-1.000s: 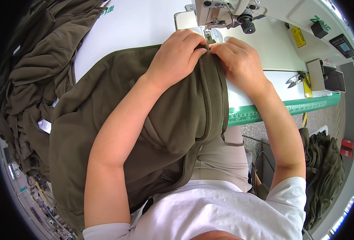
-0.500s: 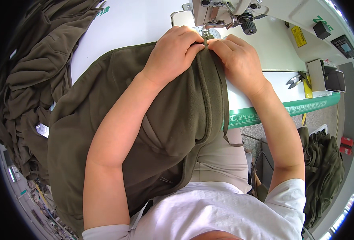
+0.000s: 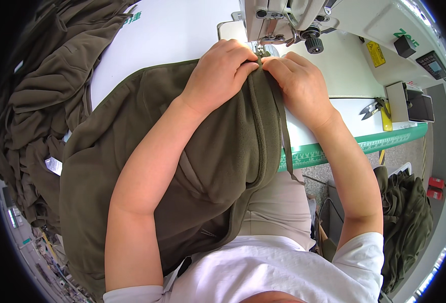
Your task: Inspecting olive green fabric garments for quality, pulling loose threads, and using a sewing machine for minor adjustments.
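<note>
An olive-green fleece garment [image 3: 132, 131] lies over my lap and the white sewing table [image 3: 182, 35]. My left hand [image 3: 220, 73] presses and pinches its folded edge just before the presser foot of the white sewing machine [image 3: 293, 15]. My right hand [image 3: 296, 83] pinches the same edge from the right side, fingertips almost touching the left ones. A dark zipper tape [image 3: 283, 136] hangs from the edge down over the table's front. The needle itself is partly hidden by my fingers.
A heap of the same olive garments [image 3: 36, 101] is piled at the left. Thread snips [image 3: 372, 108] and a yellow tool lie on the table's right part, near a control box [image 3: 414, 101]. A green ruler strip [image 3: 364, 144] lines the table edge. More olive fabric [image 3: 404, 222] sits low right.
Both hands have held the garment edge at the presser foot throughout; the fabric has shifted only slightly under them.
</note>
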